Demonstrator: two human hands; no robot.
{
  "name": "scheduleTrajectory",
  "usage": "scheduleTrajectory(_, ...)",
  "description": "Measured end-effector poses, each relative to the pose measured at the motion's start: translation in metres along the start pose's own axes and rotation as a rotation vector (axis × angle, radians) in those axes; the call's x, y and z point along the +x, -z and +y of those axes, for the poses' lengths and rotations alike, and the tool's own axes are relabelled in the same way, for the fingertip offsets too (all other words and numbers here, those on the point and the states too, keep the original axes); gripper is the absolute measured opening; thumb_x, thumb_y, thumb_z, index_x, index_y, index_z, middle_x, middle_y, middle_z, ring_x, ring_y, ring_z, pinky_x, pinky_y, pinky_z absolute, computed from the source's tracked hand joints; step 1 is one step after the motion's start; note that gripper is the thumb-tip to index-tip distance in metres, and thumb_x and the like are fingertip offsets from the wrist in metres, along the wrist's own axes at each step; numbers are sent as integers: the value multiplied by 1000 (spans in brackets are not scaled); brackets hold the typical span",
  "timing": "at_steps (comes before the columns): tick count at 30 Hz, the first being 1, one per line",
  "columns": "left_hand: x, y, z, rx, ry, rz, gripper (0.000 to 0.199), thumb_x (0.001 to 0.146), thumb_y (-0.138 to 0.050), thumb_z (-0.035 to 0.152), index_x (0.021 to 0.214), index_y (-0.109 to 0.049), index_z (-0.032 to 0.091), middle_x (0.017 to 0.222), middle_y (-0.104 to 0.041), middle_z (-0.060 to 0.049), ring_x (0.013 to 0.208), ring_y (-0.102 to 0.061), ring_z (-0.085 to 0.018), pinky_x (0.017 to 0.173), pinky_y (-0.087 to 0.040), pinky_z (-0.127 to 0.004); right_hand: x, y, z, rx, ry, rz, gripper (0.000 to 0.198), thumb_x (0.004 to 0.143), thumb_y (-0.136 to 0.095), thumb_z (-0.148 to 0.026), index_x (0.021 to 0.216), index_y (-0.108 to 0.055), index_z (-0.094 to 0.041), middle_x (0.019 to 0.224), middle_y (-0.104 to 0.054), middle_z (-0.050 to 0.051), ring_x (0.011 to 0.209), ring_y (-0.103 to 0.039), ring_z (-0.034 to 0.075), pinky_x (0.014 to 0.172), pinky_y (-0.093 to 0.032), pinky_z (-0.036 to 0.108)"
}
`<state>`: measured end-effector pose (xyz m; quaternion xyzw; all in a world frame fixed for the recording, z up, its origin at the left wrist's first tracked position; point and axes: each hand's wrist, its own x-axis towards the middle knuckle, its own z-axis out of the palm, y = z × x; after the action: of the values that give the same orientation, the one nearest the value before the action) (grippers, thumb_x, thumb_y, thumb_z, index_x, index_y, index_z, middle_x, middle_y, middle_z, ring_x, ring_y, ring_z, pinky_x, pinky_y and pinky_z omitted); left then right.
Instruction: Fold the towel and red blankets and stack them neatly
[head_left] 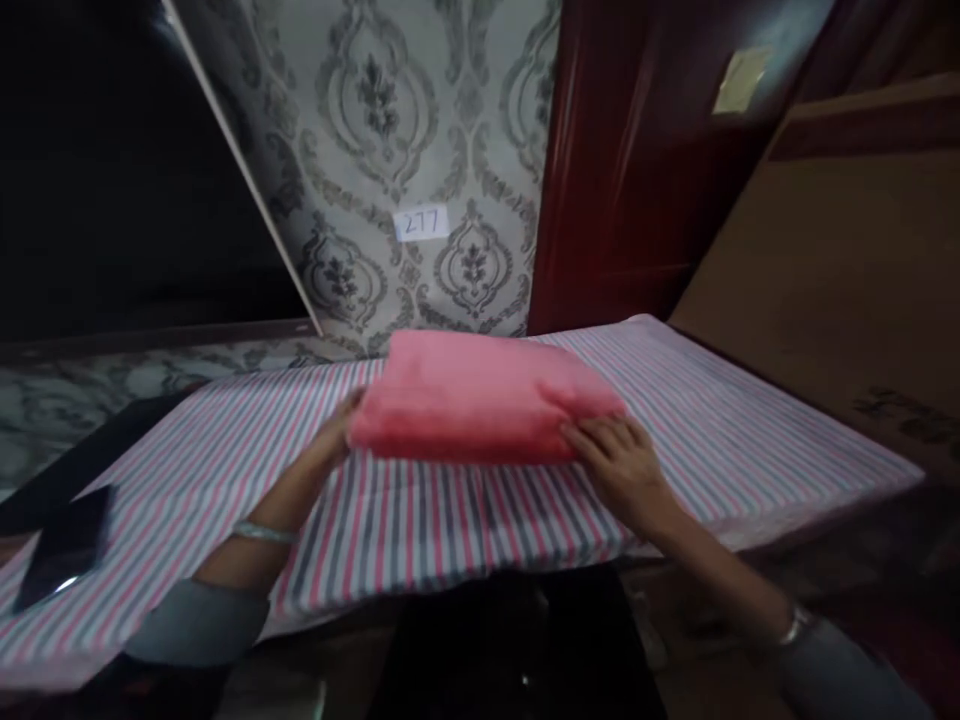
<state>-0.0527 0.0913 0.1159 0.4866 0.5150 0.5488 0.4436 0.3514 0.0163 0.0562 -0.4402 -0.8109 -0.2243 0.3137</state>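
A thick pink folded cloth (480, 395), redder along its near side, is held level between my two hands over the striped tablecloth (427, 530). My left hand (341, 425) grips its left end, with most of the fingers hidden behind the cloth. At the near right corner, my right hand (619, 460) has its fingers bent over the cloth, pressing a crease into it. Blur softens the cloth's edges, and I cannot tell whether its underside touches the table.
A dark phone (66, 548) lies at the table's left. Behind stand a large black screen (135, 180), a patterned wall with a paper marked 277 (421, 222), and a dark red panel (600, 170). A big cardboard box (840, 270) borders the right side.
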Motion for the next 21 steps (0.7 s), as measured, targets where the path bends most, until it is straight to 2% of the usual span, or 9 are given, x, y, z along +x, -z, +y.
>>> scheduleTrajectory(2,-36,14,-42,-56,216,-98,43,54,-88,34,88,-72,15,85,-77,-11,90,-72,-31,73,-58,-37,-40,-25,-18,120,19,-107,51,94,-42,-13,142,-56,-25,118,-66,12,115,-56,29,105,-41,49)
scheduleTrajectory(3,-49,18,-57,-107,275,-117,41,54,-87,33,87,-72,15,85,-77,-11,87,-72,-30,72,-58,-36,-54,-32,-24,176,1,-128,50,95,-43,-16,143,-56,-24,122,-65,13,119,-55,29,104,-42,49)
scheduleTrajectory(6,-68,23,-76,-212,297,-82,40,58,-84,35,91,-72,17,89,-78,-9,86,-73,-25,73,-57,-33,-67,-38,-26,301,-139,-84,46,98,-47,-32,143,-55,-24,132,-59,13,128,-50,32,107,-43,52)
scheduleTrajectory(8,-71,21,-77,-185,244,-38,43,59,-84,40,93,-72,16,90,-78,-8,88,-73,-25,75,-57,-32,-61,-35,-21,353,-297,-10,48,98,-48,-42,141,-56,-23,134,-58,15,128,-50,33,108,-42,54)
scheduleTrajectory(11,-78,17,-75,-105,162,19,49,66,-79,57,91,-73,16,84,-77,-8,86,-72,-27,74,-56,-34,-51,-32,-12,439,-609,31,56,96,-45,-55,137,-57,-20,129,-61,16,115,-59,33,99,-49,51)
scheduleTrajectory(13,-86,15,-74,-44,167,8,52,72,-69,68,81,-72,17,68,-73,-7,71,-70,-25,65,-54,-33,-49,-34,-7,517,-785,-32,58,93,-43,-63,127,-63,-21,116,-67,15,100,-64,31,90,-53,47)
scheduleTrajectory(15,-95,16,-72,22,210,-45,55,74,-65,74,68,-67,19,51,-64,-5,51,-62,-21,50,-48,-30,-50,-36,-3,601,-911,-145,57,89,-43,-69,108,-68,-22,94,-71,11,86,-66,30,81,-55,44)
scheduleTrajectory(18,-106,16,-64,59,218,-76,48,70,-73,68,67,-64,20,44,-57,-1,38,-53,-16,39,-40,-26,-50,-37,0,771,-1056,-236,50,83,-51,-71,86,-65,-23,66,-63,4,66,-62,26,63,-54,37)
scheduleTrajectory(21,-107,15,-54,-23,228,-33,41,62,-85,53,76,-68,18,58,-67,-1,45,-60,-15,43,-47,-25,-44,-32,0,1059,-1184,-188,40,78,-67,-61,94,-65,-24,75,-68,4,65,-64,24,56,-55,34)
